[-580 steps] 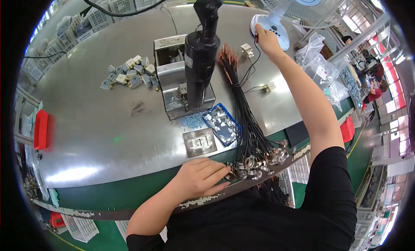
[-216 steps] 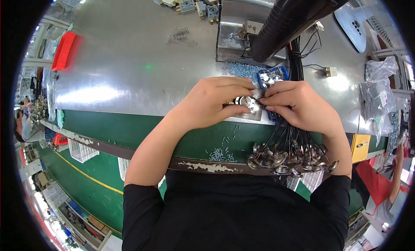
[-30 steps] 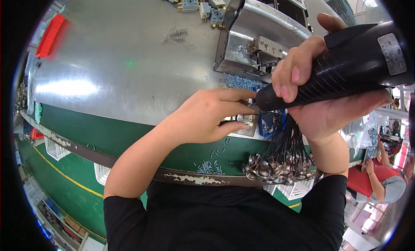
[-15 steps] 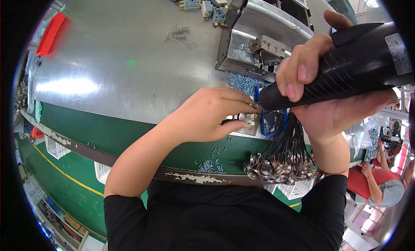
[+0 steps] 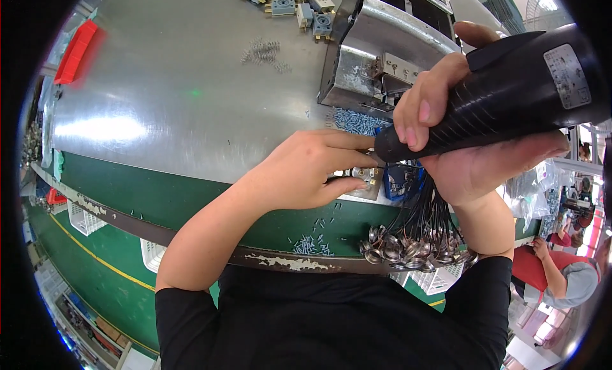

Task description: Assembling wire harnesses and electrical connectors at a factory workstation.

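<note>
My right hand is wrapped round a black electric screwdriver, which slants down to the left. Its nose meets the fingertips of my left hand; the bit itself is hidden. Closed at the fingertips, my left hand grips a small part with metal terminals, partly covered by the fingers, low over the metal tabletop's near edge. Directly right of that part sits a blue tray. Behind the fingers lies a heap of small bluish screws.
Black wires with round metal ends hang over the bench's front edge. Loose screws lie on the green strip. A steel fixture, springs and grey-white switch blocks stand farther back. A co-worker is at right.
My right hand and the screwdriver have shifted left, bringing the tool's nose against my left fingertips. The thin bit seen earlier is now covered. My left hand has stayed almost still.
</note>
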`<state>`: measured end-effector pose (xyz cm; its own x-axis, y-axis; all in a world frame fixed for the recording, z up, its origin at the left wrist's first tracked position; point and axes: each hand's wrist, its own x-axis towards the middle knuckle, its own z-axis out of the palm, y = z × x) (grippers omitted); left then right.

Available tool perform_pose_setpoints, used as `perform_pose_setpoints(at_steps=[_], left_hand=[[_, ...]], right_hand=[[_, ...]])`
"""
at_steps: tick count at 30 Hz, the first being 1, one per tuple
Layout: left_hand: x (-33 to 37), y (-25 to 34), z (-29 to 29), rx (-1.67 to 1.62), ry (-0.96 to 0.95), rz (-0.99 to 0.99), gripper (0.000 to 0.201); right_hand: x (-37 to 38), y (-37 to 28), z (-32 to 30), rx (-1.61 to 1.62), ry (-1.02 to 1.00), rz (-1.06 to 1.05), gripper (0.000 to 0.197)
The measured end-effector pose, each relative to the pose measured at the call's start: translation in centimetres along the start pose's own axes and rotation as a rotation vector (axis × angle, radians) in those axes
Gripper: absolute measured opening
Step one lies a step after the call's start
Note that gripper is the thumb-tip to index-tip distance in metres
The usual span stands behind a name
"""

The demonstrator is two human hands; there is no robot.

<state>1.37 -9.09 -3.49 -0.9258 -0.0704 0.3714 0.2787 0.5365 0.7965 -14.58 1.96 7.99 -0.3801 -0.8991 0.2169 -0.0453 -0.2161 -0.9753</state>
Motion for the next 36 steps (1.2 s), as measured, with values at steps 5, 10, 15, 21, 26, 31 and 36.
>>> perform_pose_setpoints(at_steps=[5, 10, 15, 21, 26, 31, 36], left_hand=[[0.1, 0.0, -0.2, -0.011, -0.007, -0.013, 0.031], [-0.1, -0.2, -0.1, -0.018, 0.006, -0.011, 0.031], [-0.1, -0.1, 0.1, -0.034, 0.003, -0.02, 0.031], [-0.1, -0.1, 0.1, -0.014, -0.011, -0.012, 0.032], [0.0, -0.1, 0.1, -0.022, -0.011, -0.006, 0.03], [0.0, 0.0, 0.1, -0.014, -0.005, -0.009, 0.03], [-0.1, 0.1, 0.2, -0.049, 0.017, -0.014, 0.029]], right_hand=[[-0.6, -1.1, 0.2, 0.097, 0.069, 0.021, 0.138], [-1.6, -1.3, 0.5, 0.184, 0.03, -0.002, 0.14], [-2.3, -1.3, 0.5, 0.274, -0.009, -0.032, 0.142], [-1.8, -0.6, -0.4, 0.0, -0.166, -0.072, 0.143], [-2.2, -2.1, 1.2, -0.182, -0.021, 0.099, 0.141], [-2.5, -1.8, 1.2, -0.159, -0.052, 0.138, 0.136], [-3.0, -1.6, 1.4, -0.133, -0.089, 0.182, 0.131]])
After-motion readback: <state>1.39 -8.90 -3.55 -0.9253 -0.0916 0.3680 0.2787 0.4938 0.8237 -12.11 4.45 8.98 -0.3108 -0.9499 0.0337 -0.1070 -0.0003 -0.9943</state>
